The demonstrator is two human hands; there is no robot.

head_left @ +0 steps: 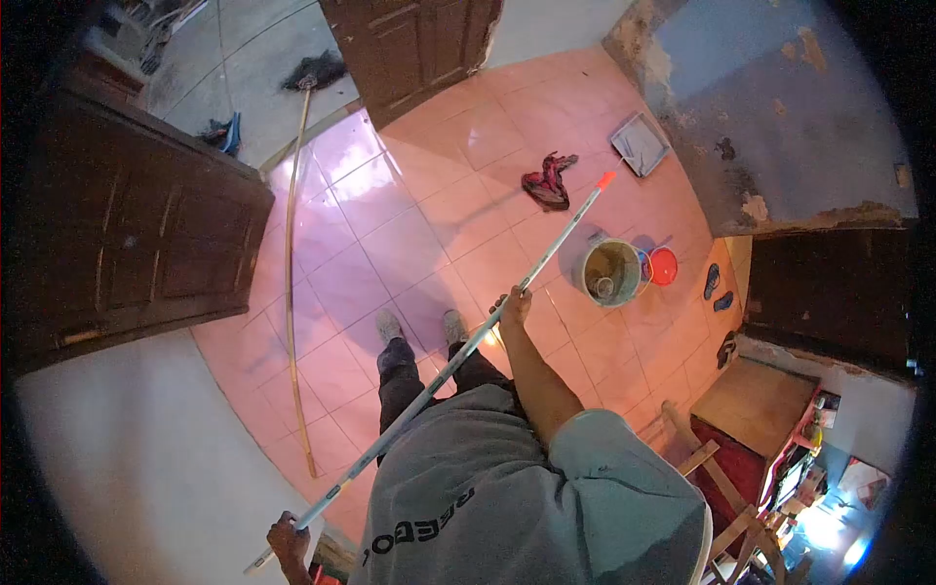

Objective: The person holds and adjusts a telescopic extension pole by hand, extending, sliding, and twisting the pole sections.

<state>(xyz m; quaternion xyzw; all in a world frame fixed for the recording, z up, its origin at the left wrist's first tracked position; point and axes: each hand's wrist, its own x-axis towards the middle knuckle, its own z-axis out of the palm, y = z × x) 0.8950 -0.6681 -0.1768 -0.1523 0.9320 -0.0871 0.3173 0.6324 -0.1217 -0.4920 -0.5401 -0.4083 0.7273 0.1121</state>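
Observation:
A long pale pole [429,388] with an orange end runs diagonally across my body. My right hand [514,307] is closed round its upper part, in front of my feet. Nearer its lower end, at the left, my left hand [288,541] is wrapped round it. The orange end points toward a grey tray-like thing [641,144] by the wall; I cannot tell if they touch. Left of the pole, a long-handled broom [292,244] with dark bristles stretches from the doorway over the tiles.
A crumpled dark red cloth [548,185] lies on the pink tiles [409,234]. A grey bucket [590,278] stands beside a small red bucket [664,265]. Sandals [713,281] are at the right. Brown doors [156,224] flank the doorway. A wooden table [759,402] stands lower right.

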